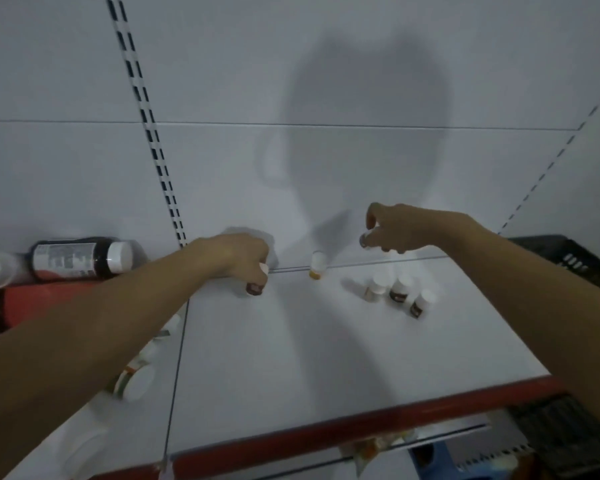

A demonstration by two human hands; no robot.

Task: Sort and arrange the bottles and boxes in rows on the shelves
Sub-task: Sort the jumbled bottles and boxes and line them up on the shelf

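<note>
My left hand grips a small dark bottle with a white cap near the back of the white shelf. My right hand holds another small bottle above the shelf's back edge. A small orange bottle with a white cap stands between my hands at the back wall. Three small white-capped bottles stand in a slanted row below my right hand.
A large dark bottle lies on its side on the left shelf section over a red box. More white-capped bottles lie under my left forearm. A black basket sits at the right. The shelf has a red front edge.
</note>
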